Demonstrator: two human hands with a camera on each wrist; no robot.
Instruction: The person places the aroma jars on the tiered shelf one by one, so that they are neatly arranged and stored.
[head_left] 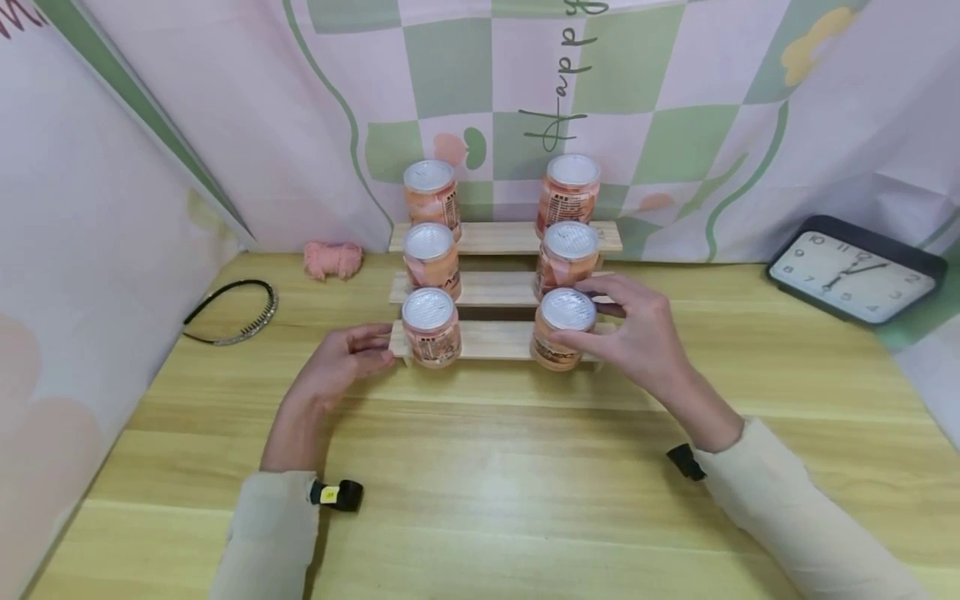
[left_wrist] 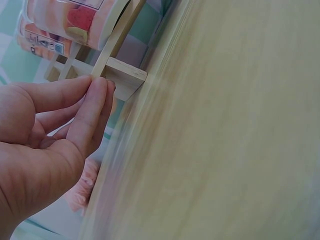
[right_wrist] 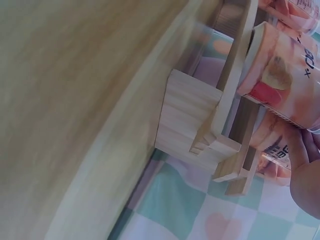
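A three-step wooden rack (head_left: 495, 340) stands against the back cloth, with jars in two columns, one pair per step. My left hand (head_left: 330, 367) pinches the left end of the lowest step; the left wrist view shows thumb and fingertips meeting at the board's edge (left_wrist: 117, 45). With thumb and fingers around it, my right hand (head_left: 637, 333) holds the lowest right jar (head_left: 557, 348), which has a silvery lid and a peach-coloured label. That jar (right_wrist: 285, 75) sits upright on the step. Opposite it on the same step is the lowest left jar (head_left: 435, 342).
Behind are the middle jars (head_left: 431, 271) (head_left: 564, 271) and top jars (head_left: 433, 200) (head_left: 570, 196). A pink yarn bundle (head_left: 333, 260) and black headband (head_left: 273, 308) lie left. At right leans a black-framed clock (head_left: 855, 271). The wooden table (head_left: 480, 483) extends in front.
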